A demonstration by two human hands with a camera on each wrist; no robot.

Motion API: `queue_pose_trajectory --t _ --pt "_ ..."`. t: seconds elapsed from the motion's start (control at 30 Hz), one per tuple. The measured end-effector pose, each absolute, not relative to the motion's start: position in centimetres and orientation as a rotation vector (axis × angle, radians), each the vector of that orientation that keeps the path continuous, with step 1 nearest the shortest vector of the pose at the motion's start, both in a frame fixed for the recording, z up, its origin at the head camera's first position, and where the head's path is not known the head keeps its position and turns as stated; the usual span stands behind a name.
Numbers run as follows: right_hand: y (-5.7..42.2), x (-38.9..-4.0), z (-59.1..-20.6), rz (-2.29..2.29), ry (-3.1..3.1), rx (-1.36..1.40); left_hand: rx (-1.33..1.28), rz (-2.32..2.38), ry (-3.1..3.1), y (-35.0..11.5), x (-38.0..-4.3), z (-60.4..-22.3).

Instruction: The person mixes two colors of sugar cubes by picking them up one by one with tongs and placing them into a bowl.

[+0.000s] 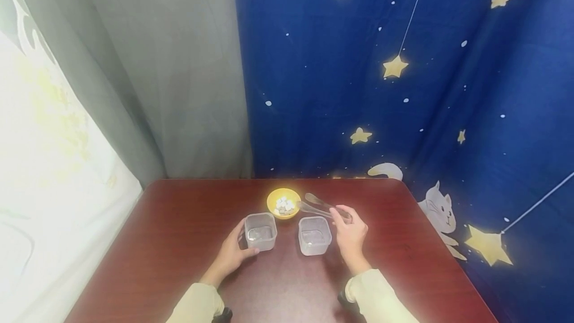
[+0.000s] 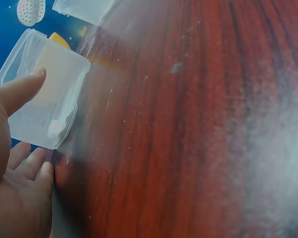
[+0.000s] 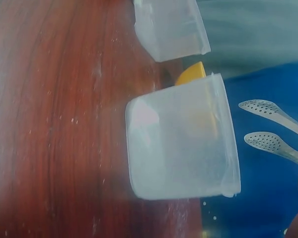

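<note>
My left hand point(image 1: 233, 252) holds the left of two clear plastic containers point(image 1: 262, 244), thumb on its near side and fingers along its left side. In the left wrist view, the thumb point(image 2: 27, 89) lies against the container wall point(image 2: 64, 94). My right hand point(image 1: 352, 233) grips metal tongs point(image 1: 313, 199), whose perforated tips point(image 3: 264, 142) are spread apart. One tip reaches the right side of a yellow bowl point(image 1: 284, 192) holding several small white pieces point(image 1: 284, 206). The right container point(image 1: 315, 249) stands just left of my right hand, with a tiny white spot inside.
Everything stands on a dark red wooden table point(image 1: 188, 213). Behind it hang a grey curtain point(image 1: 202, 88) and a blue curtain point(image 1: 314, 88) with stars. A pale curtain point(image 1: 58, 173) hangs at the left. The bowl sits behind the two containers, near the table's far edge.
</note>
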State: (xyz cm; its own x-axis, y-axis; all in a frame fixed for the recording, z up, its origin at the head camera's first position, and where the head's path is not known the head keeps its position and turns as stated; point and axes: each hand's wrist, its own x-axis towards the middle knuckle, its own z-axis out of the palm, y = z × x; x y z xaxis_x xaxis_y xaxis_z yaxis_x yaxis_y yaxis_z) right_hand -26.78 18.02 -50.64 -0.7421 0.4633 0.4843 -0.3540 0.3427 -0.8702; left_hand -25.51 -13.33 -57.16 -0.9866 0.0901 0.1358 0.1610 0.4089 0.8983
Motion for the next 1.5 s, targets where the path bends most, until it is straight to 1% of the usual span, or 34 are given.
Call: queue_pose_trajectory --t 0.47,0.73,0.8,0.87,1.1,1.23,1.43,1.5 --pt "15.6 -26.7 -49.6 1.607 -1.910 -0.023 -0.241 -1.743 -2.517 -13.2 -26.0 -56.7" --pt "13.4 -24.5 -46.3 1.621 -2.004 0.000 -0.247 -1.788 -2.491 -13.3 -26.6 -56.4" --pt "13.0 -24.3 -46.1 1.639 -2.034 0.001 -0.245 -1.794 -2.486 -13.2 -26.7 -56.5" --pt "12.6 -24.2 -46.2 1.654 -2.052 0.007 -0.241 -1.788 -2.491 -13.1 -26.8 -56.6" --pt "11.9 -26.1 -49.4 1.777 -2.044 0.025 -0.234 -1.803 -2.478 -12.7 -26.9 -56.9" --pt "11.4 -26.2 -50.0 1.775 -2.063 0.073 -0.217 -1.780 -2.496 -12.7 -26.8 -56.6" --pt "10.7 -26.1 -50.1 1.575 -2.254 0.057 -0.204 -1.744 -2.539 -12.9 -26.8 -55.9" --pt "10.4 -26.2 -50.2 1.586 -2.260 0.079 -0.210 -1.731 -2.549 -13.0 -26.9 -55.9"
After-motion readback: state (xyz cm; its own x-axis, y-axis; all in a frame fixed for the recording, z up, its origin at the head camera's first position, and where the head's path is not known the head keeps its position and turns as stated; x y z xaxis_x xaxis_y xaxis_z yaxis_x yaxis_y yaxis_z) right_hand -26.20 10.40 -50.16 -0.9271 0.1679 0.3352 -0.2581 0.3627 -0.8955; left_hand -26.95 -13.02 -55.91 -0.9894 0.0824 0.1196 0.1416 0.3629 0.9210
